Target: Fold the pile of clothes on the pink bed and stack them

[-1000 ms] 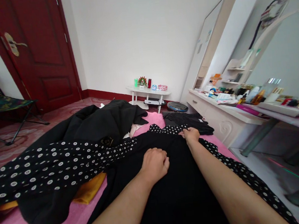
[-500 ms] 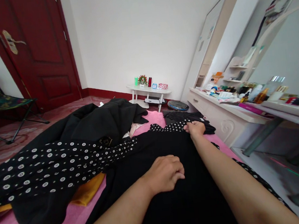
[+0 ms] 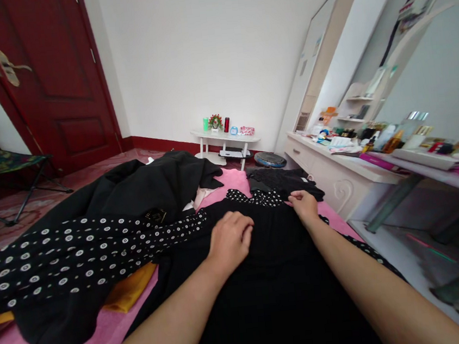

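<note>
A long black garment (image 3: 276,304) lies spread in front of me, with black-and-white dotted fabric (image 3: 267,197) at its neck end and a dotted sleeve (image 3: 94,252) stretched to the left. My left hand (image 3: 229,244) hovers over or rests on the upper black part, its fingers curled in; no fabric shows in them. At the right shoulder edge my right hand (image 3: 303,206) has thumb and fingers close together at the cloth. A black jacket (image 3: 149,186) lies beyond the sleeve, and a mustard-yellow cloth (image 3: 131,289) peeks out below it.
Pink bedding (image 3: 232,180) lies under the clothes. More dark clothing (image 3: 275,181) is heaped at the far right. A dressing table (image 3: 336,174) crowded with bottles stands to the right, a small white table (image 3: 225,135) at the back wall, a folding chair (image 3: 7,160) by the red door (image 3: 56,86).
My left hand has moved away from me and slightly left, up the garment. My right hand has shifted slightly toward me, and the dotted fabric beside it now reaches less far right.
</note>
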The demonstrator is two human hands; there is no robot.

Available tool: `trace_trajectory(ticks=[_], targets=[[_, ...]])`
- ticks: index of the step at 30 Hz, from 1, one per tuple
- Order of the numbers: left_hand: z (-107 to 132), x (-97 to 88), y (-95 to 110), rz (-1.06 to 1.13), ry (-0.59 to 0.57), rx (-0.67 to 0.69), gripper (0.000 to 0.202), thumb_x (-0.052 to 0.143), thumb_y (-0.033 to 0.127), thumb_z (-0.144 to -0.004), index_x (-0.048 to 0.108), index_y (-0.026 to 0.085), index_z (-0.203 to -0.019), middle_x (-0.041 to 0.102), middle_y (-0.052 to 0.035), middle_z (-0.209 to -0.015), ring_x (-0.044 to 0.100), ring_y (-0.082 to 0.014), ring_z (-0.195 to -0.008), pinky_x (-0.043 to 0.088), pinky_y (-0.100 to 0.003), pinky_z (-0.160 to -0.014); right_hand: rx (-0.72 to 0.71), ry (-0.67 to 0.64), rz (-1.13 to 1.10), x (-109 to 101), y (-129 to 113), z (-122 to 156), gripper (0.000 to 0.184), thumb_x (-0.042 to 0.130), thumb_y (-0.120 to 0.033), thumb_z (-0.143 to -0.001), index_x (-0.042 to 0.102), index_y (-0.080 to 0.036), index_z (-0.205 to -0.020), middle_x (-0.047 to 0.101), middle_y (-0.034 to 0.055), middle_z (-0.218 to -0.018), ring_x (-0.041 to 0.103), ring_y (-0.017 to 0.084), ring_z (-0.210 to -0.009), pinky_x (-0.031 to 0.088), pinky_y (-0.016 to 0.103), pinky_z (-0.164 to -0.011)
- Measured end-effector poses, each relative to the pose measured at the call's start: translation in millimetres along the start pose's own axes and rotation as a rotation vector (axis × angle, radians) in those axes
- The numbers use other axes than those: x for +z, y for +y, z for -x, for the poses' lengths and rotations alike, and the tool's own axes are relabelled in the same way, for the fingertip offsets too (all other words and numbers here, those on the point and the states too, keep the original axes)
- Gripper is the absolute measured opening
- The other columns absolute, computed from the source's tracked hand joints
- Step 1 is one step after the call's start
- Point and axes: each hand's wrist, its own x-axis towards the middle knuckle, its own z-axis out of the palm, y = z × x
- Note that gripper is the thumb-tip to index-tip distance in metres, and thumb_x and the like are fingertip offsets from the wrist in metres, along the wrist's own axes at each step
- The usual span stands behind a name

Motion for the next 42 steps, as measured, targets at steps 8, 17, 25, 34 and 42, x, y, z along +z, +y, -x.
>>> trace_trajectory(ticks=[8,17,25,34,42], targets=[[-38,6.1,-55,-0.537,-0.077,-0.459,0.039,0.052,0.039,-0.086,0.061,0.01,-0.109,0.06,-0.0176,-0.113,0.051,-0.0332,-0.111,0.037,-0.043,-0.095,-0.172,-0.24,0.288,-26,5,34,0.042,0.076,-0.039,-0.065,0.068,-0.023,-0.102,0.07,0.0047,-0.104,0.063,0.023,-0.099,0.047,0.03,-0.084],[-103,-36.7,-72,-0.522,0.08,-0.214,0.036,0.035,0.044,-0.095,0.06,0.028,-0.115,0.057,-0.0054,-0.112,0.06,-0.0232,-0.093,0.044,-0.031,-0.074,-0.208,0.254,0.507,-52,-36,13,0.04,0.052,-0.051,-0.084,0.067,-0.025,-0.11,0.071,0.0069,-0.093,0.063,0.025,-0.089,0.043,0.03,-0.073],[-111,-4.8,-112,-0.623,-0.006,-0.039,0.031,0.04,0.039,-0.094,0.063,0.022,-0.106,0.059,-0.0069,-0.103,0.061,-0.0233,-0.09,0.041,-0.03,-0.064,-0.255,0.211,0.69,-21,-13,8,0.035,0.045,-0.046,-0.089,0.065,-0.024,-0.107,0.069,0.0074,-0.101,0.063,0.024,-0.09,0.041,0.031,-0.071],[-106,22.1,-135,-0.755,-0.118,0.0,0.025,0.039,0.021,-0.093,0.06,0.012,-0.104,0.06,-0.0146,-0.104,0.056,-0.0272,-0.095,0.041,-0.037,-0.075,-0.026,-0.091,0.871,-2,12,0,0.046,0.039,-0.053,-0.09,0.06,-0.017,-0.112,0.065,0.0153,-0.106,0.062,0.03,-0.097,0.045,0.038,-0.078],[-58,2.7,-84,-0.669,-0.203,0.345,0.038,0.03,0.011,-0.093,0.051,0.012,-0.125,0.036,-0.0153,-0.144,0.03,-0.0261,-0.133,0.024,-0.041,-0.107,-0.172,-0.216,0.973,-28,6,62,0.062,0.023,-0.051,-0.094,0.03,-0.014,-0.144,0.026,0.0177,-0.15,0.026,0.035,-0.136,0.024,0.052,-0.106]])
